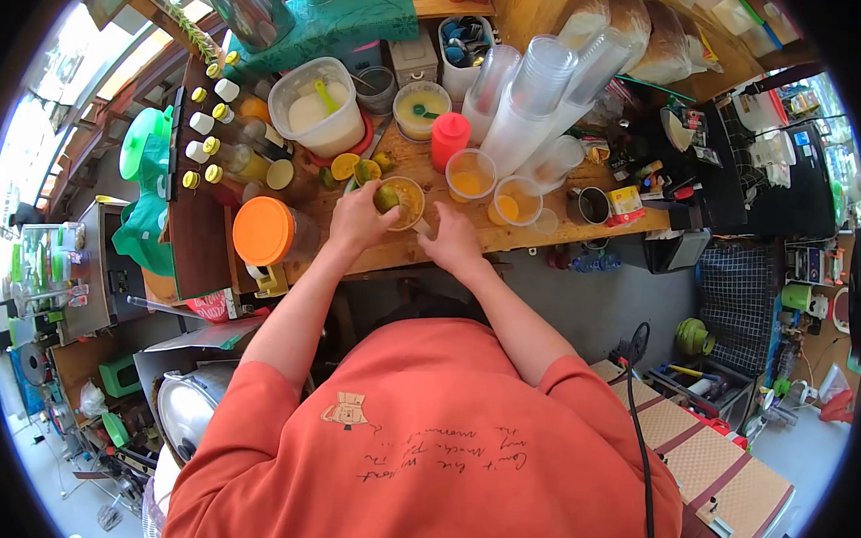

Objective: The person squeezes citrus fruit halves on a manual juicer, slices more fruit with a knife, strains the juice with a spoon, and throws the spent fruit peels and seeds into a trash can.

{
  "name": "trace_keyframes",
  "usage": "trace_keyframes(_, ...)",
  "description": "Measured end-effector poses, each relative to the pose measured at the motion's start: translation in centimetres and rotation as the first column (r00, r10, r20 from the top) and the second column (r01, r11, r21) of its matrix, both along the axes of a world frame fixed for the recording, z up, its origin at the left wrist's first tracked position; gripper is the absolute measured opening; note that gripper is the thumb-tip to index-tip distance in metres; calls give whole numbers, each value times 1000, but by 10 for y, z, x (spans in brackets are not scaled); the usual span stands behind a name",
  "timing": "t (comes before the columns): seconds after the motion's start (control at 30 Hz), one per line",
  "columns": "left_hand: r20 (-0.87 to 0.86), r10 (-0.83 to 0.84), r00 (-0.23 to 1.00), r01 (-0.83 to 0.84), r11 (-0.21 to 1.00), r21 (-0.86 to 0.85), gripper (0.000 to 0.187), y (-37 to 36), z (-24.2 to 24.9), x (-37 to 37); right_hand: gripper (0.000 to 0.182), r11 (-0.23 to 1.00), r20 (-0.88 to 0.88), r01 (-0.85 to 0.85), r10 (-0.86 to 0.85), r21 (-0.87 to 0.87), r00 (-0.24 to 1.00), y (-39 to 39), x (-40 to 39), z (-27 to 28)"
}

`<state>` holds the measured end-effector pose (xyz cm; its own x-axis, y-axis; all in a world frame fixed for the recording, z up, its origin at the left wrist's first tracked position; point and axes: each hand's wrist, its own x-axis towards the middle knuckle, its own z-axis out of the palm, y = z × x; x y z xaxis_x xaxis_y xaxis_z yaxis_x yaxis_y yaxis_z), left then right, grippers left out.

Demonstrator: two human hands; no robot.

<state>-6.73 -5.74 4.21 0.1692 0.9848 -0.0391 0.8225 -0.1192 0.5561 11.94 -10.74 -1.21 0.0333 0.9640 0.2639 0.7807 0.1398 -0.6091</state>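
On the wooden counter's front edge, my left hand [357, 221] has its fingers closed round a green-skinned citrus half [386, 199]. It holds the fruit at the left side of a small round juicer [411, 202] with yellow pulp and juice in it. My right hand [454, 238] is at the juicer's right, its thumb and fingers round a short pale handle there. Orange-fleshed citrus halves [344, 165] and green-skinned pieces lie just behind. Two clear cups, a nearer cup [518, 202] and a farther cup [471, 176], hold some orange liquid to the right.
A red squeeze bottle [450, 142], stacked clear cups [516, 120] and a tub of pale yellow liquid [422, 109] stand behind. To the left are a white powder tub [315, 108], an orange-lidded jar [264, 231] and yellow-capped bottles [228, 158]. A metal mug [587, 206] sits right.
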Motion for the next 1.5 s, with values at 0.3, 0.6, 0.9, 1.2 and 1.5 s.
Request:
trace_keyframes(0.3,-367,-196,909,186,981,-60,45,15,-12,31,22,857,-150,-312,274,-410,950,6,3,-32)
trace_keyframes(0.6,-540,-256,802,246,965,-91,53,30,-16,40,22,836,-94,-279,268,-471,959,6,1,-25)
trace_keyframes(0.9,-675,-278,683,245,958,-148,61,32,-25,44,17,811,-110,-301,285,-502,952,6,6,-18)
trace_keyframes(1.2,-713,-268,648,163,963,-214,63,36,-34,48,24,830,-69,-326,332,-453,941,7,4,-30)
trace_keyframes(1.5,-689,74,721,-162,985,-63,73,33,-16,59,18,811,-44,-327,351,-486,935,9,7,-11)
